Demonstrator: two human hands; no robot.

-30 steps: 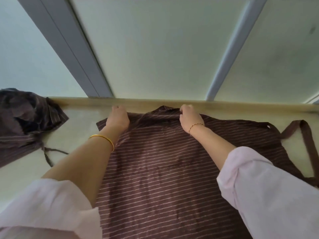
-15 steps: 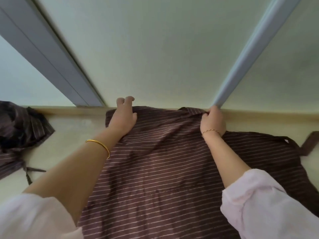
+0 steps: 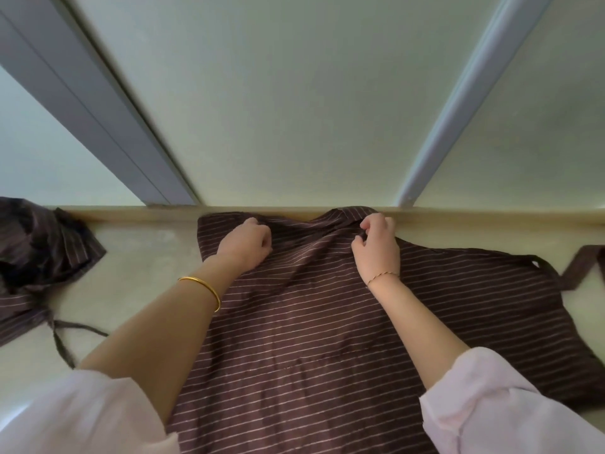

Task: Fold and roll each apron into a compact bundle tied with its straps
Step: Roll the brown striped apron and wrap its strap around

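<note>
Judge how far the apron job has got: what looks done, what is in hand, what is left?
Done: one striped apron lies spread on the counter. In hand: the left hand and right hand each hold its far edge, with cloth bunched between them. Left: folding, rolling and tying it, since its strap lies loose. The crumpled apron at the left is no bundle either.

Both arms wear pale pink sleeves, the left sleeve (image 3: pixel 82 417) and right sleeve (image 3: pixel 510 411) bunched in soft folds above bare forearms. A plain gold bangle (image 3: pixel 203 285) rings the wrist of the left hand (image 3: pixel 244 245). A thin twisted gold chain bracelet (image 3: pixel 383 276) rings that of the right hand (image 3: pixel 376 247).
</note>
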